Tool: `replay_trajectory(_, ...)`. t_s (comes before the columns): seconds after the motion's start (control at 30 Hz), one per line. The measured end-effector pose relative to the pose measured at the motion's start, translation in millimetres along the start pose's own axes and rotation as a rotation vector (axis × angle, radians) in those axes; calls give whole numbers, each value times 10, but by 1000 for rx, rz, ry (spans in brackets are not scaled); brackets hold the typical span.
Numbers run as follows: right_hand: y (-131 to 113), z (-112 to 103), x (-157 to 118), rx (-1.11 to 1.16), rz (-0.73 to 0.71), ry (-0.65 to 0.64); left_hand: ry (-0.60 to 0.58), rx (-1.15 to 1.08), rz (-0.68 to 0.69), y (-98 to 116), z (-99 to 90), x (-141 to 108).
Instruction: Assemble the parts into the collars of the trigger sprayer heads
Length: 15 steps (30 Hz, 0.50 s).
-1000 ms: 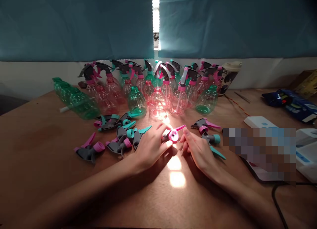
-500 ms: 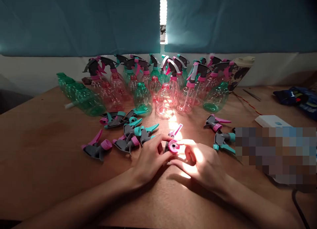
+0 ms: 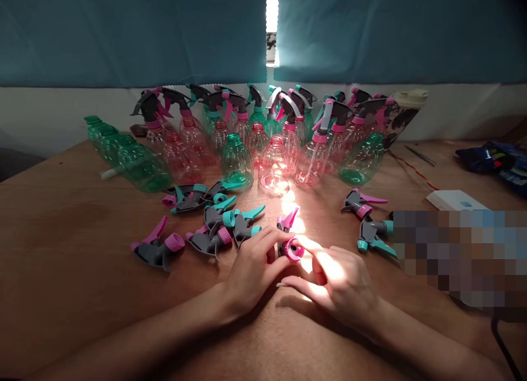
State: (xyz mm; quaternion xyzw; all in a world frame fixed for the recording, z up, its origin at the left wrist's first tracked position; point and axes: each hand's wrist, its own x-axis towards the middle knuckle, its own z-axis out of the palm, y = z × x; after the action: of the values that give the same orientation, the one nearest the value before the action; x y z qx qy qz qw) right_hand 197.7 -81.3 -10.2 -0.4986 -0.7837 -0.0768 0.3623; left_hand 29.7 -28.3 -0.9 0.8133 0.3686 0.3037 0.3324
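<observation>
On tbl (image 3: pixel 74 282): many headed btls (image 3: pixel 312 164), look done; several open btls (image 3: pixel 237 164) left. L hand (image 3: pixel 253 268) pinching, R hand (image 3: pixel 348 279) thumb/index spread. Loose heads (image 3: pixel 157 253) unfitted, both sides; pink-collar head (image 3: pixel 293 250) btwn hands, in L grip, R index at rim, off-btl.

bottles (image 3: pixel 237 164) behind, spray heads (image 3: pixel 156 255) before

across the back of the worktop (image 3: pixel 82 233) stand the bottles, a curtain (image 3: pixel 123 35) behind them. before them lie loose spray heads, most leftward, two rightward. between left hand (image 3: pixel 255 265) and right hand (image 3: pixel 346 276) is a central spray head (image 3: pixel 295 250). a cup (image 3: pixel 405 112) stands right, apparently behind the rightmost bottle.
</observation>
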Motion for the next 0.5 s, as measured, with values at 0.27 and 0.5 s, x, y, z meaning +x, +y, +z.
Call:
replay_trajectory(0.27, 111, 53, -24, 350, 131, -100, -57, 10, -21, 4, -20, 3)
replay_trajectory(0.5, 168, 49, -24, 304, 60, -108, -95, -2, -16, 30, -25, 7)
